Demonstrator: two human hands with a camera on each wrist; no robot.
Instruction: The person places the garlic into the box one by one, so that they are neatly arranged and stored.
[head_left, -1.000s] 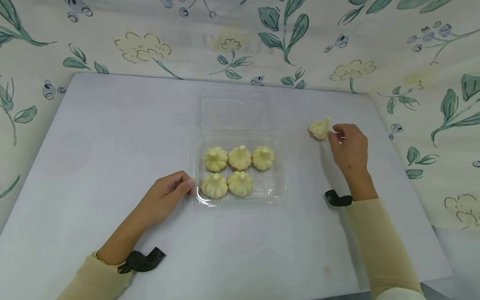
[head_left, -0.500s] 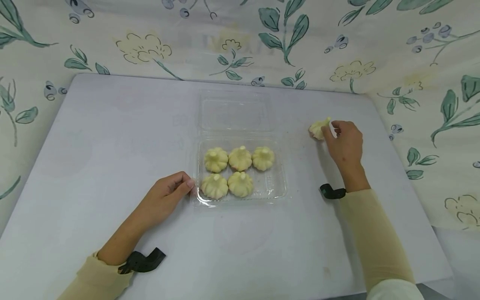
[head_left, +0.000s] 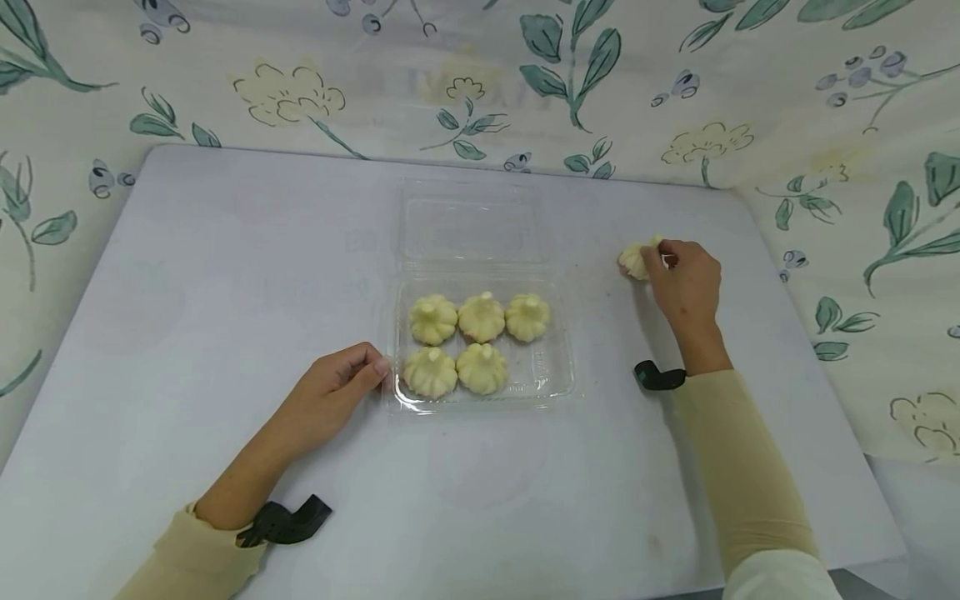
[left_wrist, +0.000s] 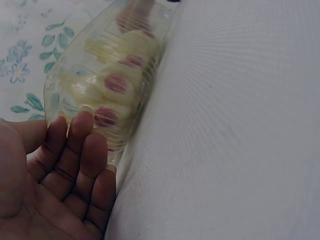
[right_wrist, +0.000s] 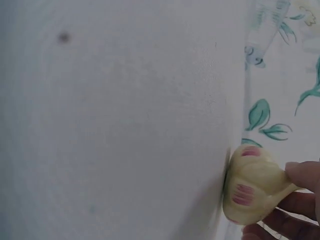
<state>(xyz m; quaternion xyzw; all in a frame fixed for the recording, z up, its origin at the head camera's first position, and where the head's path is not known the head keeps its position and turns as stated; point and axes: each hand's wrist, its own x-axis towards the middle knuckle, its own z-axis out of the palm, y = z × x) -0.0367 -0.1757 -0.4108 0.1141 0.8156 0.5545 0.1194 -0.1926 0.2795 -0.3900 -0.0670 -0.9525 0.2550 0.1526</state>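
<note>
A clear plastic clamshell box [head_left: 540, 379] lies with its lid folded back, holding several pale yellow garlic bulbs [head_left: 482, 368] in two rows. My left hand [head_left: 337, 387] pinches the box's left rim between thumb and fingers. In the left wrist view, that hand's curled fingers [left_wrist: 82, 145] lie against the box wall, and pinkish patches show on the bulbs through the plastic. Over to the right, a single garlic bulb [head_left: 633, 261] sits on the white table. My right hand [head_left: 686, 283] pinches its stem; the right wrist view shows this bulb [right_wrist: 252, 187] still against the tabletop.
The open lid [head_left: 471, 223] lies flat behind the box's base. A white tabletop [head_left: 480, 500] runs around everything, and a flower-patterned cloth [head_left: 405, 83] borders its back and right sides. Each wrist carries a black camera mount [head_left: 285, 521].
My right hand has moved slightly left onto the lone garlic bulb, its thumb and fingers coming together on the stem. The left hand and the box have stayed put.
</note>
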